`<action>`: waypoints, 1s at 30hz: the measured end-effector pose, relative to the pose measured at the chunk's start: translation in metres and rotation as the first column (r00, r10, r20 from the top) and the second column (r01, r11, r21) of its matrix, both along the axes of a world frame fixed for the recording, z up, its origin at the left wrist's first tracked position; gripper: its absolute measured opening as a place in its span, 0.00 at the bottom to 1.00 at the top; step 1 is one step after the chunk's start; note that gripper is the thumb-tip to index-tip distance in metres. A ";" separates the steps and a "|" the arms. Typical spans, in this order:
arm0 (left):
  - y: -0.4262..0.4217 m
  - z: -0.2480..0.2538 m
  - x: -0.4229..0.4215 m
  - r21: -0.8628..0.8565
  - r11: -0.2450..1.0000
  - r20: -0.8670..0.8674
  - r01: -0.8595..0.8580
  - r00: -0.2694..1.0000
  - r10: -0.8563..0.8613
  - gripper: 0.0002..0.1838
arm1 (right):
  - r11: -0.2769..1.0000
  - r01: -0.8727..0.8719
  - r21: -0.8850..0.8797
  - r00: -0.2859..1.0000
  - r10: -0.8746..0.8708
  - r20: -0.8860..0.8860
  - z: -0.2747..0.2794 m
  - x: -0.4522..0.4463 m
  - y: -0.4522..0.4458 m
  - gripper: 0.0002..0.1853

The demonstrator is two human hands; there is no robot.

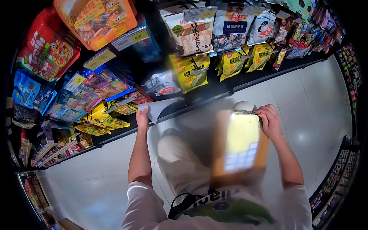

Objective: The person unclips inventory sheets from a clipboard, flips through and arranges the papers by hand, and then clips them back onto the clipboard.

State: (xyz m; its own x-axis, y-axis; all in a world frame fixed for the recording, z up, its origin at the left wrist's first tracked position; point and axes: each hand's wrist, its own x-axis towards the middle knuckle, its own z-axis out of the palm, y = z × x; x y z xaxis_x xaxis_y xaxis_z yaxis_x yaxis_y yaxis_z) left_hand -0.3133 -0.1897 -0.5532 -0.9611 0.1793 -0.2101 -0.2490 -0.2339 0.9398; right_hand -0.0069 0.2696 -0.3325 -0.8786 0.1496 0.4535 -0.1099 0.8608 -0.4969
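Observation:
My left hand [142, 118] is at the front edge of the low shelf, fingers closed on a white sheet [158, 109] that looks like paper. Beside it lie yellow candy bags and a silver-white packet [162, 82]. My right hand [270, 119] grips the top edge of a phone-like device [243, 138] above my lap. Its lit screen shows a yellow area with pale blue keys below, too blurred to read. A blurred orange-brown thing [219, 153] shows around the device; its kind is unclear.
Shelves of hanging candy bags run across the front, including a red bag [48, 48], an orange bag [96, 19] and yellow bags [191, 73]. Price tags [200, 14] stick out from the hooks. The dark shelf edge [230, 92] borders the tiled floor [303, 99]. More racks [333, 184] stand at right.

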 end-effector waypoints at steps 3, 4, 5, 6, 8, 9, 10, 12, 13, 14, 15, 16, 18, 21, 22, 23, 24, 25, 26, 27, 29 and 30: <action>0.001 -0.011 0.002 -0.023 0.998 -0.056 0.056 0.997 -0.058 0.09 | 1.000 0.002 -0.003 1.000 -0.002 -0.013 -0.004 0.000 0.004 0.03; 0.001 -0.015 0.002 -0.011 0.999 -0.007 0.048 0.999 -0.048 0.09 | 1.000 0.006 -0.005 1.000 -0.006 -0.012 -0.005 0.000 0.005 0.03; -0.002 -0.017 -0.001 -0.012 0.999 -0.006 0.052 0.999 -0.052 0.09 | 1.000 0.007 -0.002 1.000 -0.008 -0.020 -0.005 0.000 0.006 0.03; -0.006 -0.017 -0.003 -0.105 0.990 0.040 0.094 0.995 -0.091 0.09 | 1.000 0.010 0.001 1.000 -0.010 -0.024 -0.006 0.002 0.006 0.03; -0.009 -0.019 -0.006 -0.221 0.961 0.060 0.164 0.986 -0.154 0.09 | 1.000 0.013 -0.005 1.000 -0.014 -0.021 -0.003 0.001 0.005 0.03; -0.007 -0.017 -0.008 -0.223 0.961 0.065 0.165 0.986 -0.154 0.09 | 1.000 0.011 -0.009 1.000 -0.012 -0.021 -0.003 0.001 0.003 0.03; -0.005 -0.015 -0.010 -0.245 0.949 -0.031 0.200 0.976 -0.214 0.09 | 1.000 0.010 -0.011 1.000 -0.010 -0.018 -0.003 0.001 0.003 0.03; -0.006 -0.012 -0.014 -0.301 0.919 -0.100 0.253 0.950 -0.294 0.11 | 1.000 0.011 -0.012 1.000 -0.011 -0.018 -0.005 0.002 0.004 0.03; -0.007 -0.013 -0.014 -0.302 0.920 -0.100 0.251 0.951 -0.293 0.11 | 1.000 0.009 -0.014 1.000 -0.009 -0.018 -0.005 0.002 0.004 0.03; -0.008 -0.013 -0.015 -0.283 0.923 -0.085 0.259 0.952 -0.293 0.10 | 1.000 0.011 -0.014 1.000 -0.012 -0.020 -0.005 0.002 0.004 0.03; -0.009 -0.013 -0.015 -0.264 0.927 -0.068 0.267 0.953 -0.294 0.10 | 1.000 0.015 -0.014 1.000 -0.015 -0.021 -0.005 0.003 0.004 0.03; -0.009 -0.012 -0.016 -0.265 0.926 -0.068 0.267 0.953 -0.295 0.10 | 1.000 0.015 -0.015 1.000 -0.015 -0.021 -0.005 0.003 0.003 0.03; -0.010 -0.014 -0.019 -0.143 0.970 0.004 0.198 0.980 -0.200 0.07 | 1.000 0.025 -0.001 0.999 -0.025 -0.022 -0.003 0.003 0.002 0.03; -0.021 -0.021 -0.032 0.320 0.894 0.108 0.313 0.926 -0.363 0.02 | 1.000 0.020 0.005 0.999 -0.020 -0.026 -0.006 0.005 0.002 0.03; -0.023 -0.027 -0.033 0.327 0.879 0.046 0.347 0.923 -0.382 0.05 | 1.000 0.018 0.005 1.000 -0.017 -0.024 -0.005 0.005 0.002 0.03; -0.027 -0.032 -0.033 0.327 0.880 0.046 0.345 0.924 -0.380 0.05 | 1.000 0.015 0.001 1.000 -0.015 -0.021 -0.005 0.005 0.002 0.03; -0.028 -0.031 -0.031 0.147 0.924 0.053 0.353 0.930 -0.364 0.09 | 1.000 0.015 -0.002 1.000 -0.015 -0.018 -0.004 0.005 0.001 0.03; -0.028 -0.030 -0.029 -0.039 0.936 0.056 0.349 0.936 -0.347 0.14 | 1.000 0.014 -0.001 1.000 -0.014 -0.018 -0.004 0.005 0.001 0.03; -0.027 -0.030 -0.026 -0.222 0.904 0.070 0.365 0.931 -0.358 0.18 | 1.000 0.013 0.009 1.000 -0.013 -0.018 -0.004 0.005 0.001 0.03; -0.028 -0.028 -0.026 -0.221 0.904 0.070 0.365 0.931 -0.359 0.18 | 1.000 0.013 0.019 1.000 -0.012 -0.017 -0.004 0.005 0.002 0.02; -0.032 -0.023 -0.026 -0.345 0.796 -0.033 0.496 0.842 -0.539 0.15 | 1.000 0.016 0.017 1.000 -0.016 -0.014 -0.003 0.006 0.000 0.02; -0.031 -0.022 -0.022 -0.379 0.787 -0.007 0.487 0.849 -0.528 0.12 | 1.000 0.018 0.014 1.000 -0.018 -0.013 -0.003 0.006 -0.001 0.02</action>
